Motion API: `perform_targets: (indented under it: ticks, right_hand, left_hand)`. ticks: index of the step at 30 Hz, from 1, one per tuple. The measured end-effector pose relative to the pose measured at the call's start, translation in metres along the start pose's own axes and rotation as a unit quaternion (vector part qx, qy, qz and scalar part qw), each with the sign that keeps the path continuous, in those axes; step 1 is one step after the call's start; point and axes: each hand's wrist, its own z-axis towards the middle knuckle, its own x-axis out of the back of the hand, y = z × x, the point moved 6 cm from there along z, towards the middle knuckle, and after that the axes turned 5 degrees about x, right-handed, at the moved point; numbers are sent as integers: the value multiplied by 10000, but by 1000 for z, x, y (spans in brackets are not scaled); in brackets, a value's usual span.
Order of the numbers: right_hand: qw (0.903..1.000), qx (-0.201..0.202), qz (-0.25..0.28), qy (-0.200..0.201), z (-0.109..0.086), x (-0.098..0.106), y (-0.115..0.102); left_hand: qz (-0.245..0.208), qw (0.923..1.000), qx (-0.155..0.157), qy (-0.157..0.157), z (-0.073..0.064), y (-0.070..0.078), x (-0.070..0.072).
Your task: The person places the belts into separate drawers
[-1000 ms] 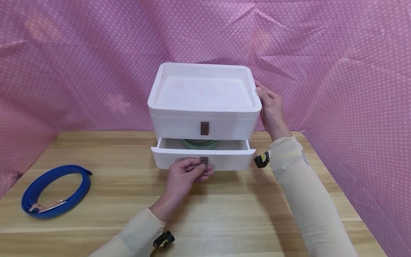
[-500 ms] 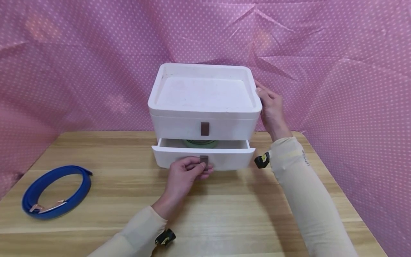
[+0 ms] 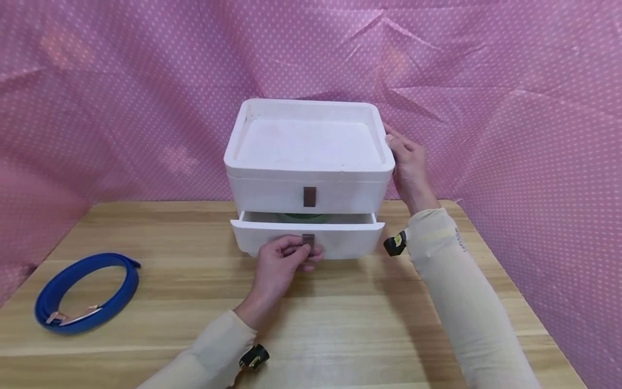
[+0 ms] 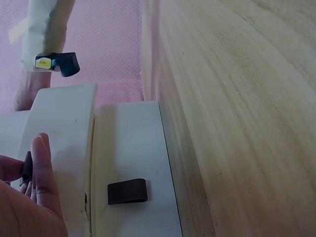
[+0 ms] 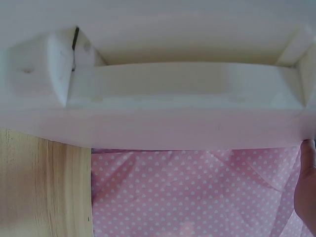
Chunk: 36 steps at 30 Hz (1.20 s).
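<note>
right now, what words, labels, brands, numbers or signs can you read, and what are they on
No text is legible.
Right sleeve: dark lettering near the cuff, too small and blurred to read.
Black device on the right wrist: yellow label with dark marks, too blurred to read.
Black device on the left wrist: yellow patch, too small to read.
White drawer unit, blue belt: no lettering seen.

- Left sleeve (image 3: 214, 343): cream, close-fitting, lightly creased, ending at the wrist.
- Right sleeve (image 3: 461, 286): matching cream cloth, wrinkled near the cuff, with a pale yellow strip (image 3: 437, 233) and small dark lettering (image 3: 459, 237), too blurred to read.
- Left wrist camera (image 3: 254, 357): small, black, marked with yellow.
- Right wrist camera (image 3: 395, 243): black, rounded at one end, bearing a yellow label (image 4: 43, 63).
</note>
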Motion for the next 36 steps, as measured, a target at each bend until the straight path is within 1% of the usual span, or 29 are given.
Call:
perform_targets:
  ticks: [3, 6, 11, 15, 22, 25, 29, 33, 36]
  right_hand:
    - [10000, -53, -33, -3, -1, 0, 1]
    - [10000, -44, -66, 30, 0, 0, -1]
    - [9999, -1, -3, 128, 2, 1, -1]
    - [9999, -6, -91, 67, 1, 0, 0]
    - [9999, -55, -109, 34, -1, 1, -1]
    - [9998, -64, -200, 14, -1, -1, -1]
    - [9998, -63, -192, 27, 0, -2, -1]
    - [9999, -25, -80, 89, 2, 0, 0]
    - [9999, 23, -119, 91, 2, 1, 1]
  left_hand:
    - [14, 10000, 10, 18, 1, -1, 1]
    - [-12, 10000, -46, 3, 3, -1, 1]
    - [-153, 9998, -114, -18, 5, -1, 1]
    - [-235, 9996, -147, 17, 5, 0, 1]
    - [-194, 9996, -188, 46, 6, -1, 1]
    - [-199, 9996, -207, 79, 6, 0, 1]
    - [-242, 9992, -285, 138, 8, 1, 1]
    - [-311, 9988, -370, 101, 10, 1, 0]
    - [-281, 9986, -445, 84, 11, 0, -1]
